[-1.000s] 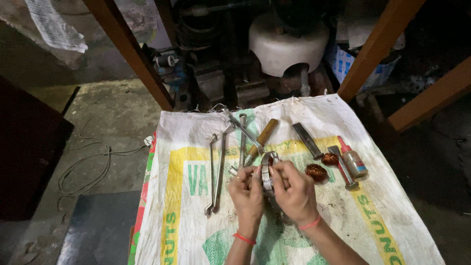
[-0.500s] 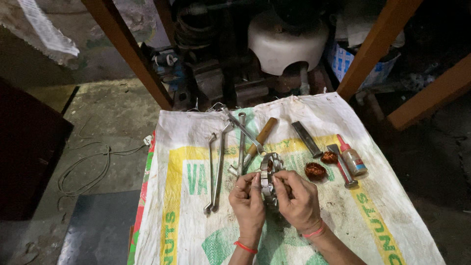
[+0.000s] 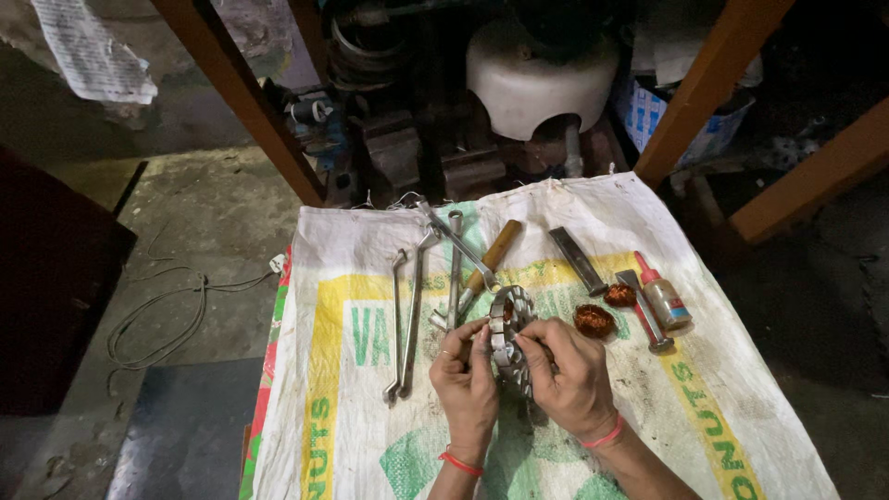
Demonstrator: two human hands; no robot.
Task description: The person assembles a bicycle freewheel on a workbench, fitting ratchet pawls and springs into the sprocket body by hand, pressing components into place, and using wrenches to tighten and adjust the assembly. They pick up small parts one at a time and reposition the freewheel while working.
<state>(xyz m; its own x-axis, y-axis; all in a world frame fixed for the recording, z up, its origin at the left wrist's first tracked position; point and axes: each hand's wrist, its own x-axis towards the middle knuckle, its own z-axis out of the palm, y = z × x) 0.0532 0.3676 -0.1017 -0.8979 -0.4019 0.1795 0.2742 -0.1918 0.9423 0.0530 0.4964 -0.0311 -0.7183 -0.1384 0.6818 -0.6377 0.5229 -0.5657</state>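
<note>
Right now both hands meet over the middle of the woven sack (image 3: 333, 370), closed on a round metal stator ring (image 3: 510, 324) held on edge between them. Left hand (image 3: 466, 378) pinches its near-left rim with fingertips, right hand (image 3: 567, 375) wraps the right side, thumb on the slotted face; the ring's open axis runs roughly left to right. It's dull grey steel, toothed all round. Just right of it lie two copper wire coils (image 3: 594, 320), glossy and reddish, beside a small bottle (image 3: 663, 298). Far-left, long slender spanners (image 3: 407, 319) and a wooden-handled tool (image 3: 491, 257) lie lengthwise, near to far.
</note>
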